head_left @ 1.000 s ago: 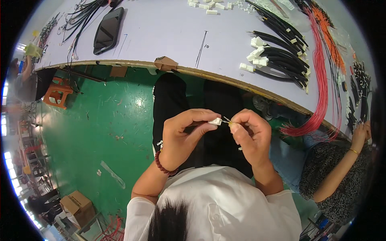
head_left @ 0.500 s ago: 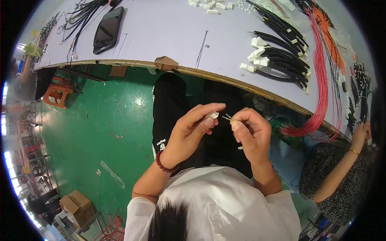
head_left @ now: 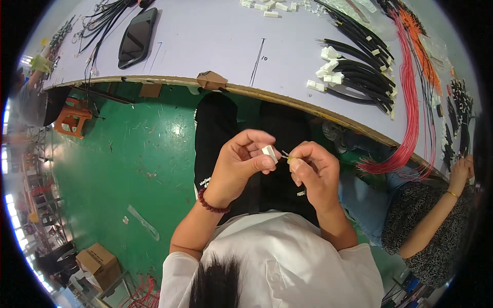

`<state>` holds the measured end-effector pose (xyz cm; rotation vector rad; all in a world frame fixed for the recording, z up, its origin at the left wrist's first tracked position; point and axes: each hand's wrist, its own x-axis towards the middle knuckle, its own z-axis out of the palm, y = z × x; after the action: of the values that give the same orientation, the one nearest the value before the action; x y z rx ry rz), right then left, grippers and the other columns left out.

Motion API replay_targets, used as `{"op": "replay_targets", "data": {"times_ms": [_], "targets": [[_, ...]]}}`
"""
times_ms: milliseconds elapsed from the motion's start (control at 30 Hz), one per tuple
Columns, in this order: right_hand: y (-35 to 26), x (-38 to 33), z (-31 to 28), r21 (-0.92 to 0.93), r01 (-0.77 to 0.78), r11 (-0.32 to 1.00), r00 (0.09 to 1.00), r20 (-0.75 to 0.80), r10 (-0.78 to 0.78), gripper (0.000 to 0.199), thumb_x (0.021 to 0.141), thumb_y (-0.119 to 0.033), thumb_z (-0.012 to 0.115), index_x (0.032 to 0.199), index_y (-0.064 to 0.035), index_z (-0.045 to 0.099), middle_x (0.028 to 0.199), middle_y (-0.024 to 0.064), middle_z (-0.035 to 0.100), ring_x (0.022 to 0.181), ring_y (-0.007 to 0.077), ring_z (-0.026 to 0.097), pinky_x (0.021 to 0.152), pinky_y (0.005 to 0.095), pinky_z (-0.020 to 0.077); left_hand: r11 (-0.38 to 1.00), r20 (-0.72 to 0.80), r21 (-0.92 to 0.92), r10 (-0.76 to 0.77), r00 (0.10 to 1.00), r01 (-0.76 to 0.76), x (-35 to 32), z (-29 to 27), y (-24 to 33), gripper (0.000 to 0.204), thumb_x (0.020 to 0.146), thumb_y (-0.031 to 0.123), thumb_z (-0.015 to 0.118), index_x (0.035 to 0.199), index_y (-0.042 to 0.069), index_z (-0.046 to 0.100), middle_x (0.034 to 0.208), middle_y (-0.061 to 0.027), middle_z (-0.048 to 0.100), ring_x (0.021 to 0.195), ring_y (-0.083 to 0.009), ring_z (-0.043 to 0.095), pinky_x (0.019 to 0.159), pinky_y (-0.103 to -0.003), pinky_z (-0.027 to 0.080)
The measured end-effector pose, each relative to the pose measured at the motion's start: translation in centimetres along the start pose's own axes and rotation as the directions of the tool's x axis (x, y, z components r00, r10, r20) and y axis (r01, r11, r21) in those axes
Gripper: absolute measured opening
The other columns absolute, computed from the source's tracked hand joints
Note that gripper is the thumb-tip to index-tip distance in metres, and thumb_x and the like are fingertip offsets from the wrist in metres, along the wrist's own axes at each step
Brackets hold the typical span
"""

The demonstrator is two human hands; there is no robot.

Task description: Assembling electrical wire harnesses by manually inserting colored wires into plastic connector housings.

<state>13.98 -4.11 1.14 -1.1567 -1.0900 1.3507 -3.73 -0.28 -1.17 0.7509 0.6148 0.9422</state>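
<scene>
Above my lap, my left hand (head_left: 241, 156) holds a small white plastic connector housing (head_left: 269, 154) between thumb and fingers, with the index finger lifted off it. Facing it, my right hand (head_left: 316, 172) pinches the wire ends of a cable (head_left: 290, 158); thin metal-tipped leads point left toward the housing. The tips come close to the housing, and I cannot tell whether they touch it. A small white end piece (head_left: 301, 194) shows below my right hand. Most of the cable is hidden by my palm.
The table (head_left: 205, 51) ahead bears a black phone (head_left: 137, 38), black cables with white connectors (head_left: 359, 77), loose white housings (head_left: 271, 14) and a red wire bundle (head_left: 408, 113). At right a co-worker's arm (head_left: 431, 223) reaches to the table. An orange stool (head_left: 73, 118) stands left.
My left hand has turned the white housing, and its index finger has drawn back. My right hand has moved slightly left and down, bringing the wire tips nearer the housing.
</scene>
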Motion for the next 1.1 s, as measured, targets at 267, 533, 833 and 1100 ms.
{"op": "replay_targets", "data": {"times_ms": [267, 533, 833, 1100], "targets": [[0.1, -0.1, 0.5, -0.07, 0.083, 0.994, 0.996, 0.018, -0.082, 0.004, 0.084, -0.002, 0.057, 0.082, 0.0019, 0.057, 0.074, 0.0022, 0.052, 0.054, 0.0039, 0.045, 0.048, 0.0184, 0.0355, 0.988, -0.03, -0.156, 0.001, 1.0, -0.006, -0.1, -0.4, -0.9, 0.022, 0.087, 0.017, 0.071, 0.102, 0.002, 0.063, 0.073, -0.0011, 0.06, 0.063, -0.0084, 0.056, 0.057, -0.02, 0.045], [-0.1, -0.2, 0.7, -0.119, 0.105, 0.987, 0.994, 0.004, -0.106, 0.005, 0.084, -0.002, 0.058, 0.081, 0.0016, 0.057, 0.072, 0.0013, 0.051, 0.053, 0.003, 0.044, 0.046, 0.0186, 0.0326, 1.0, -0.078, -0.013, 0.026, 0.997, -0.027, -0.6, -0.3, -0.5, 0.03, 0.081, 0.025, 0.076, 0.097, 0.002, 0.065, 0.077, -0.0019, 0.059, 0.063, -0.0098, 0.056, 0.053, -0.021, 0.042], [-0.4, -0.2, 0.5, -0.138, 0.129, 0.982, 0.992, 0.011, -0.129, 0.005, 0.084, -0.002, 0.059, 0.081, 0.0012, 0.057, 0.072, 0.001, 0.051, 0.054, 0.0034, 0.043, 0.047, 0.0188, 0.0327, 0.951, -0.059, 0.221, 0.234, 0.97, -0.216, -0.4, 0.0, 0.4, 0.02, 0.074, 0.003, 0.077, 0.092, 0.0, 0.068, 0.085, -0.0073, 0.063, 0.067, -0.0137, 0.059, 0.059, -0.023, 0.048], [-1.6, 0.2, -0.1, -0.314, 0.151, 0.937, 0.986, 0.12, -0.119, 0.008, 0.082, -0.004, 0.062, 0.078, 0.0006, 0.057, 0.071, 0.0026, 0.054, 0.058, 0.0054, 0.046, 0.05, 0.021, 0.0354, 0.661, 0.17, 0.646, 0.363, 0.916, -0.382, 0.0, -0.1, 2.8, 0.025, 0.066, 0.005, 0.08, 0.089, 0.0, 0.072, 0.081, -0.0097, 0.069, 0.071, -0.0173, 0.065, 0.063, -0.025, 0.049]]}}
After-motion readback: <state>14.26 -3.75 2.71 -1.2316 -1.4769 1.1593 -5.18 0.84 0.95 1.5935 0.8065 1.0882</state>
